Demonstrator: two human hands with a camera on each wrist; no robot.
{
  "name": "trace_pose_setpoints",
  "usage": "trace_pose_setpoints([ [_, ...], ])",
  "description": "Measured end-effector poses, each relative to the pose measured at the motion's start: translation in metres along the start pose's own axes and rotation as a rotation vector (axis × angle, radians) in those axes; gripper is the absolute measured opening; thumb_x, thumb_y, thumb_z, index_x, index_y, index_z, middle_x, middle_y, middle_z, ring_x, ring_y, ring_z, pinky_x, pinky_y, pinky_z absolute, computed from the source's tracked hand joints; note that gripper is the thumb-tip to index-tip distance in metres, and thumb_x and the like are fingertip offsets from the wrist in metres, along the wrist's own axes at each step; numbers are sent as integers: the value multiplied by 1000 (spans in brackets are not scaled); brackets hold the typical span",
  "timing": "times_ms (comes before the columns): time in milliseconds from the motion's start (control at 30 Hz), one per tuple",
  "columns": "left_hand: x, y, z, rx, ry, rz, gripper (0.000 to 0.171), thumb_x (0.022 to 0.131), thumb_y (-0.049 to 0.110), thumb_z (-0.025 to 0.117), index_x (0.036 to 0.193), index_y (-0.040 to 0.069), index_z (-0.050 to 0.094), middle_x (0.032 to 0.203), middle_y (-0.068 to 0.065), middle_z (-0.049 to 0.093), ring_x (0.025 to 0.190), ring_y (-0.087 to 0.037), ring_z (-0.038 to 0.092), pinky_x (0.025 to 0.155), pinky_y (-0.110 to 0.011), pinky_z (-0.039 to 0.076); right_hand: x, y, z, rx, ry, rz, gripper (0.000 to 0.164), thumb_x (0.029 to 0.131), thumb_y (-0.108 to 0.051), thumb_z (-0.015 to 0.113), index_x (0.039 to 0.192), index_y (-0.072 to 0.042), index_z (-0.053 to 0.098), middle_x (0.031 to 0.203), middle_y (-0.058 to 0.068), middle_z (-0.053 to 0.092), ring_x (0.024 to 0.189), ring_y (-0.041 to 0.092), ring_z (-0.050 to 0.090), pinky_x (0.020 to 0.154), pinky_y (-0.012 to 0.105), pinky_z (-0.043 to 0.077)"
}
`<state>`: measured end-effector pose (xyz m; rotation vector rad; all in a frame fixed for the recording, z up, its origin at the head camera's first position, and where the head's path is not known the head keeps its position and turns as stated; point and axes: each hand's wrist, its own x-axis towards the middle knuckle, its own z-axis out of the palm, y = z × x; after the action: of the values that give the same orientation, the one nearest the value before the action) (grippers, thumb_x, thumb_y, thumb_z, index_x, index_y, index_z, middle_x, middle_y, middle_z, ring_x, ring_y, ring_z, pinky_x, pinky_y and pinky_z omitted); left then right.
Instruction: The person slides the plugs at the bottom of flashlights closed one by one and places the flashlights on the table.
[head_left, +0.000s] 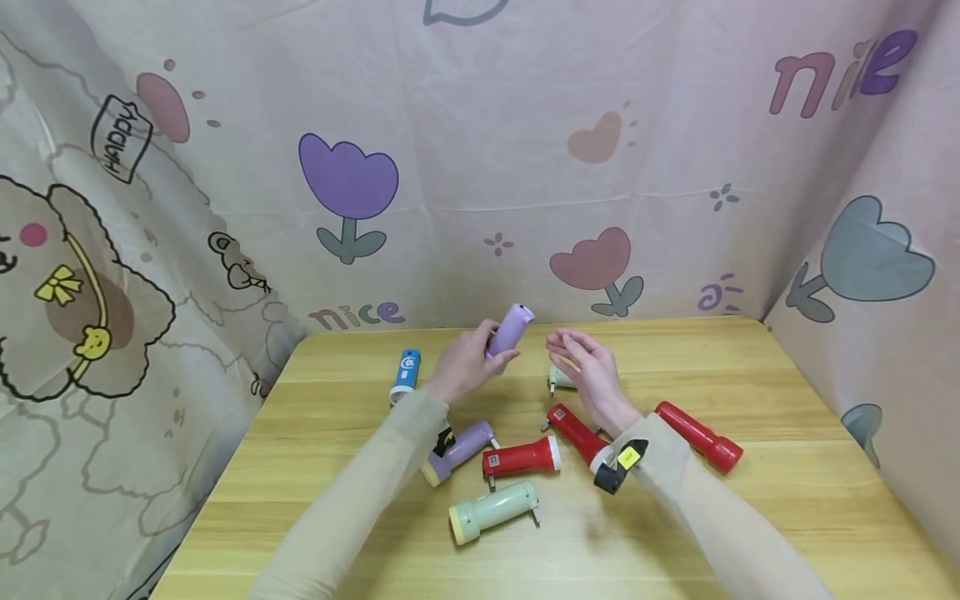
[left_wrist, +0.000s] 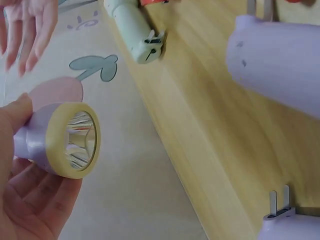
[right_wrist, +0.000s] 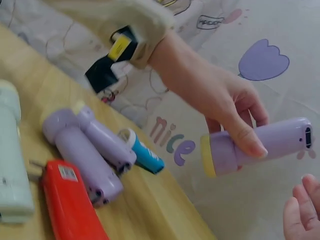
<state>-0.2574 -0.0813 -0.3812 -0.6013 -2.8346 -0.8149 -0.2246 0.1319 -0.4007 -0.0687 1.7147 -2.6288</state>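
A purple flashlight [head_left: 512,331] with a cream-yellow rim is raised above the far side of the table, gripped by my left hand [head_left: 465,362]. In the left wrist view its reflector lens [left_wrist: 82,140] faces the camera; the right wrist view shows my thumb and fingers wrapped around the body [right_wrist: 285,140]. To the right of it, my right hand [head_left: 592,375] is held up with its fingers extended and nothing in them. A pale green flashlight [head_left: 561,379] lies partly hidden behind that hand.
On the wooden table [head_left: 795,475] lie a blue flashlight [head_left: 407,372], two purple flashlights [right_wrist: 82,160], several red flashlights [head_left: 522,457] and a green flashlight [head_left: 495,508] near the front. Some have metal plug prongs folded out. A printed curtain [head_left: 487,167] hangs behind the table.
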Motion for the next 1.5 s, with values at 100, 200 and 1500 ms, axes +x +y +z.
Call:
trace_pose_setpoints([
  [100, 3, -4, -4, -17, 26, -45, 57, 96, 44, 66, 134, 4, 54, 121, -18, 71, 101, -30, 74, 84, -42, 63, -1, 1, -1, -59, -6, -74, 17, 103, -14, 56, 116, -5, 64, 101, -5, 74, 102, 10, 70, 96, 24, 58],
  [200, 5, -8, -8, -35, 44, -98, 57, 96, 45, 66, 132, 3, 55, 118, -19, 72, 99, -31, 74, 83, -42, 63, -1, 2, -1, -121, -5, -117, 19, 101, -7, 56, 118, 1, 62, 100, -5, 74, 97, 7, 70, 89, 19, 59],
  [1500, 8, -59, 11, 164, -151, -451, 44, 89, 40, 74, 108, 2, 66, 98, -16, 72, 83, -28, 64, 74, -39, 56, -8, 22, -4, -726, -197, -45, 42, 98, -2, 57, 139, -1, 49, 124, 24, 68, 114, 36, 66, 88, 35, 58],
])
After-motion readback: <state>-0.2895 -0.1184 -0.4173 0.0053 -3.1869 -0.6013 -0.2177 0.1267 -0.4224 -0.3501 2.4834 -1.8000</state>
